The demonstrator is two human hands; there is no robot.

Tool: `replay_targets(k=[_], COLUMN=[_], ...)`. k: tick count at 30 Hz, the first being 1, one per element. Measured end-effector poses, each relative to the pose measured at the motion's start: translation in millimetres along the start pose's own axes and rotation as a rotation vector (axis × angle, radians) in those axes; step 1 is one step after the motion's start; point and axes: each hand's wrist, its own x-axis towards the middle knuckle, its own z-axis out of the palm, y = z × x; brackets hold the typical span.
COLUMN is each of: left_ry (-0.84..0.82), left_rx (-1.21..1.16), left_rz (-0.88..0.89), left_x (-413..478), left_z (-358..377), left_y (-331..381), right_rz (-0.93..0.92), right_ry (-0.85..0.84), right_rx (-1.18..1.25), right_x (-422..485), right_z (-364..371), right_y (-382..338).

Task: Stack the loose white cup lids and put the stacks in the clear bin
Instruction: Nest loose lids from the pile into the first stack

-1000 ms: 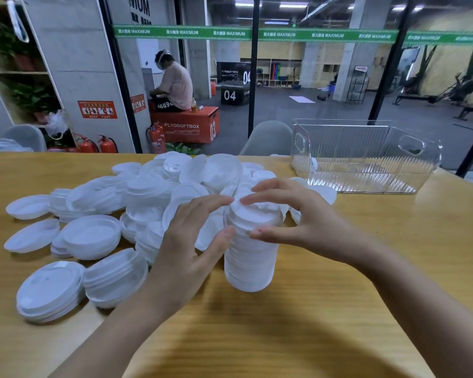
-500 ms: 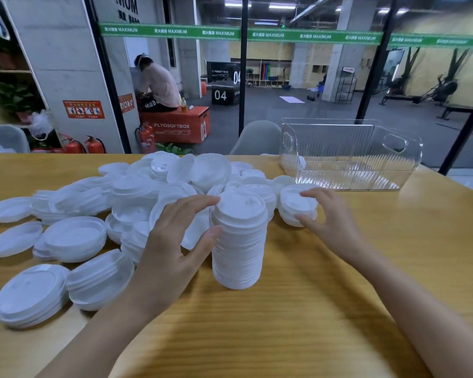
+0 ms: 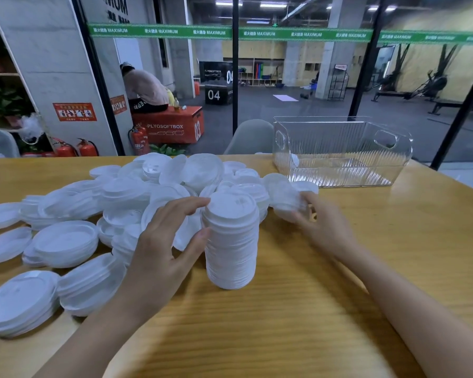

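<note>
Head view, stacking stage. Centre of frame: a tall stack (image 3: 231,241) of white lids stands upright on the wooden table (image 3: 325,309). The left hand (image 3: 161,241) grips it from the left side, thumb against its near wall and fingers curled to its top rim.

Right of centre: the right hand (image 3: 325,227) holds a small clump of lids (image 3: 284,203), lifted and tilted just right of the tall stack. Motion blur hides the exact finger placement, but the fingers appear to be wrapped round the clump.

Upper right: the clear bin (image 3: 339,151) sits at the far edge of the table, well apart from the tall stack. No stack is visible in it. A white shape shows at its left wall, and whether it lies inside or behind cannot be told.

Left half: a heap of loose lids (image 3: 148,186) spreads from the centre to the left edge. Several short stacks (image 3: 90,282) lie at lower left, some of them leaning.

Progress, as judged: early to middle. One tall stack and a few short ones are built, and nothing has clearly been binned. Left to do: add the held clump, gather the large heap, merge the short stacks, and carry every stack to the bin.
</note>
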Motion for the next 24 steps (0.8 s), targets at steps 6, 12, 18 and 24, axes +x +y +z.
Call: replay_targets(k=[6, 12, 18, 24], left_ry=[0.005, -0.001, 0.005, 0.0], left_rx=[-0.005, -0.005, 0.007, 0.01], left_rz=[0.0, 0.01, 0.024, 0.027], left_x=[-0.5, -0.6, -0.1, -0.2], left_z=[0.5, 0.2, 0.0, 0.0], left_y=[-0.8, -2.3, -4.2, -4.3], right_rz=[0.413, 0.224, 0.021, -0.234], right_ry=[-0.134, -0.026, -0.03, 0.149], right_rx=[0.737, 0.168, -0.046, -0.096], right_x=[-9.2, -18.5, -33.6, -60.6], right_z=[-16.0, -14.8, -13.8, -23.3], right_y=[-15.1, -14.3, -15.2, -21.2])
